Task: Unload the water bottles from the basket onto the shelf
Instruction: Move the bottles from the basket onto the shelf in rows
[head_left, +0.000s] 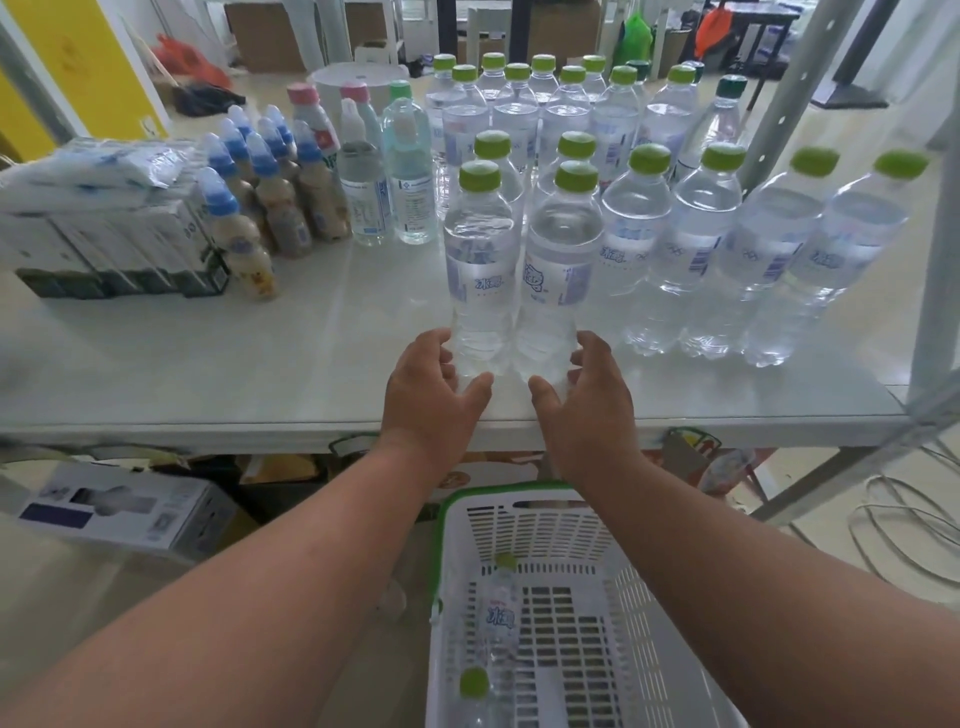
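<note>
Two clear water bottles with green caps stand side by side near the front edge of the white shelf (260, 364). My left hand (434, 387) cups the base of the left bottle (480, 260), fingers on its left side and thumb in front. In the same way, my right hand (584, 389) wraps the base of the right bottle (558, 270). Below, the white basket (545, 525) with a green rim holds two more bottles: one lying along its left side (501, 616) and one with its cap (474, 683) near the bottom edge.
Several identical green-capped bottles (696, 234) fill the shelf's back and right. Small blue-capped drink bottles (244, 244), taller clear bottles (410, 171) and wrapped cartons (104, 228) occupy the left. A metal shelf post (935, 260) rises at right. Boxes (124, 509) sit under the shelf.
</note>
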